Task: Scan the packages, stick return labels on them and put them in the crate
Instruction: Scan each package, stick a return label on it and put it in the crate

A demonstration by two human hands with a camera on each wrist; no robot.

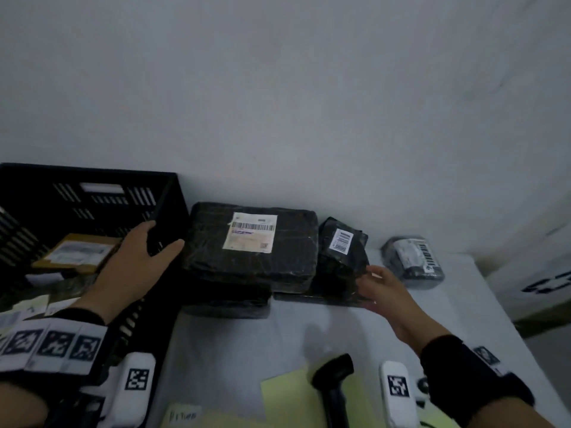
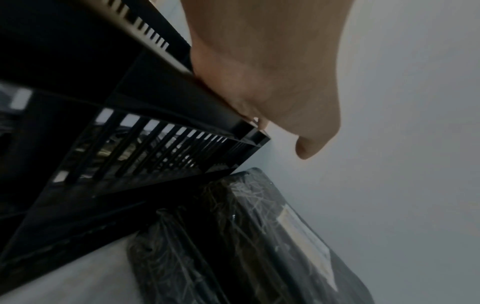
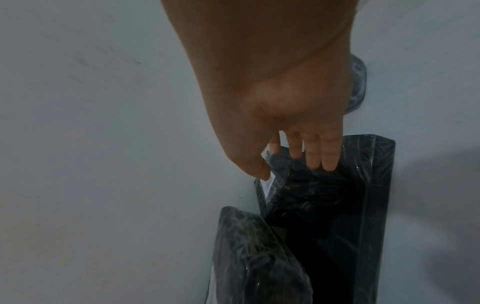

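Black slatted crate [image 1: 92, 180], black-wrapped packages [image 1: 251, 242] with white barcode labels [image 1: 251, 231], pale-yellow sheet [image 1: 287, 396].

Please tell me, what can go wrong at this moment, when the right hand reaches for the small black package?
1. The small package leans on the large package; pulling it may shift the stack.
2. The right hand has straight fingers only touching slick wrap, so it could slip.
3. The left hand grips the crate rim; a tug might move the crate.
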